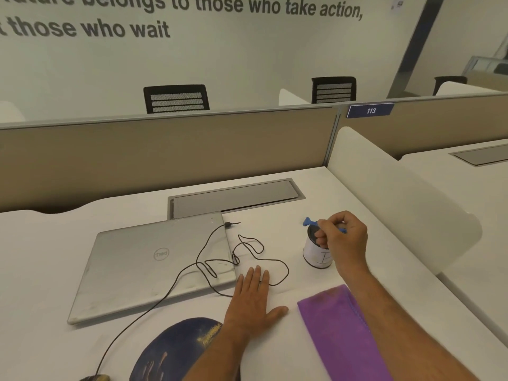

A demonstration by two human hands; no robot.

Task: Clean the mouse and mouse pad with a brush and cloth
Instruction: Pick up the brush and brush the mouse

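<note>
L hand (254, 301) flat on desk (275, 229); R hand (342, 237) pinching brush (309, 222)

So the mouse (94, 378) is barely in shot, just a dark rounded bit at the bottom edge on the left, with its thin black cable (220, 259) running up and looping messily across the white desk and over the corner of a closed laptop, plug end lying loose up top. The mouse pad (176, 350) is round-ish, dark blue with a yellow splash and some pale markings, flat at the bottom edge, partly under a forearm. The brush (312, 222) is small and blue, pinched roughly level over a little white pot. The cloth (341, 331) is purple, folded into a long strip, flat on the desk at the right.
</note>
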